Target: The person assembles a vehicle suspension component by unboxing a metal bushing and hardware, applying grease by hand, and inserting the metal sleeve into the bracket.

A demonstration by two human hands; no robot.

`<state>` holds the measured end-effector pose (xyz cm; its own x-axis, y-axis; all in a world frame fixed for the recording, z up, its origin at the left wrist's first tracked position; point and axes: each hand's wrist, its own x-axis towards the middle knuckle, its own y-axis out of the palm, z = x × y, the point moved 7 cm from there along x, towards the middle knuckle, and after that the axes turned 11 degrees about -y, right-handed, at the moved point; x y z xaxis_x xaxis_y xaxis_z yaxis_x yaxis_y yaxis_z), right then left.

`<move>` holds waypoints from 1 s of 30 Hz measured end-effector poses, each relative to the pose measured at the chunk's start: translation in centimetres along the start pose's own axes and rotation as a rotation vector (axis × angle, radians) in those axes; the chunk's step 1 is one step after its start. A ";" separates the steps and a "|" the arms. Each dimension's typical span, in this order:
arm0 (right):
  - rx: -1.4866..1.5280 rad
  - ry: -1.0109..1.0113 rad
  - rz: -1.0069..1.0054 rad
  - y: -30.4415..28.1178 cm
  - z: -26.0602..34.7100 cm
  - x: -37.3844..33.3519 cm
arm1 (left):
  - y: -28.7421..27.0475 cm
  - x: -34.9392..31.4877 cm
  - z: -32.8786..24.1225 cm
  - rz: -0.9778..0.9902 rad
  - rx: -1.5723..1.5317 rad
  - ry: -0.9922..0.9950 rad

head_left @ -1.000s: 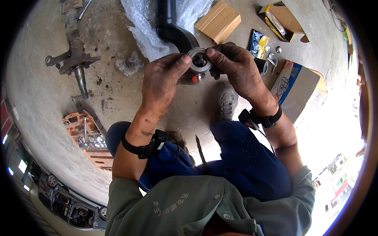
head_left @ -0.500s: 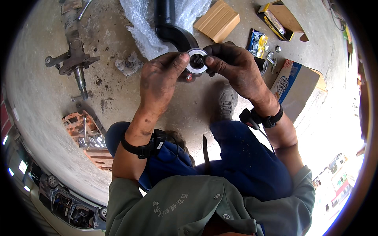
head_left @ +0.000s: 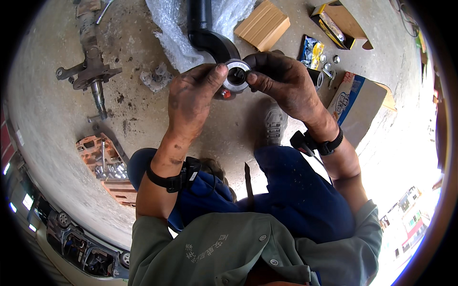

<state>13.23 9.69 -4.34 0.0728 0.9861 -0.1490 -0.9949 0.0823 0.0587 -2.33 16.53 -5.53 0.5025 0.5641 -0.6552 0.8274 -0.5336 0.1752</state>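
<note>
A round metal bearing ring (head_left: 236,75) with a dark centre is held up between both hands above the concrete floor. My left hand (head_left: 193,97), dirty with grease, pinches its left edge with the thumb and fingers. My right hand (head_left: 281,81) grips its right side, fingers curled around the back. A small red piece (head_left: 226,94) shows just under the ring. Right behind the ring lies a black curved tube part (head_left: 210,35) on bubble wrap (head_left: 174,33).
A rusty axle knuckle (head_left: 90,71) lies at the far left, a small metal bracket (head_left: 155,76) near it. A brick with tools (head_left: 102,157) sits lower left. Cardboard boxes (head_left: 358,102), a wooden block (head_left: 262,25), a foil packet (head_left: 312,51) and loose nuts lie at the upper right.
The ring has shifted slightly up and left between the hands and turned a little; my right fingers have re-gripped its edge. Nothing else has moved.
</note>
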 end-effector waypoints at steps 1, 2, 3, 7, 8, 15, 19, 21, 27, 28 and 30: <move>0.006 -0.002 -0.006 0.0 0.0 0.0 | 0.0 0.0 0.0 0.004 0.003 0.010; 0.012 -0.004 -0.011 0.1 -0.1 0.0 | 0.0 -0.1 -0.1 0.007 0.006 0.021; 0.003 -0.016 -0.013 0.2 0.0 -0.1 | -0.1 -0.1 -0.1 0.010 0.010 0.025; -0.019 -0.059 -0.026 0.2 0.0 -0.1 | -0.1 -0.3 -0.3 0.012 0.000 0.041; -0.020 -0.068 -0.031 0.2 0.0 -0.1 | -0.1 -0.3 -0.4 0.010 -0.010 0.045; -0.088 -0.067 -0.072 -0.2 0.1 0.1 | 0.2 -0.6 -0.4 0.051 0.054 0.102; -0.091 -0.055 -0.059 -0.2 -0.3 -0.2 | 0.2 -0.5 -0.1 0.017 -0.002 0.086; -0.096 -0.038 -0.042 0.0 -0.5 -0.3 | 0.1 -0.3 0.0 -0.004 -0.017 0.066; -0.110 -0.027 -0.075 -0.2 -0.9 -0.5 | 0.5 0.1 0.2 0.019 0.017 0.064; -0.135 -0.017 -0.083 -0.4 -1.0 -0.5 | 0.9 0.0 0.2 0.043 0.003 0.073; -0.174 -0.023 -0.092 -0.7 -1.0 -0.5 | 1.4 -0.1 0.4 0.078 -0.033 0.085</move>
<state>13.84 9.00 -5.29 0.1637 0.9788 -0.1232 -0.9809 0.1482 -0.1259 -1.27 15.49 -5.52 0.5836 0.5739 -0.5745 0.7922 -0.5577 0.2477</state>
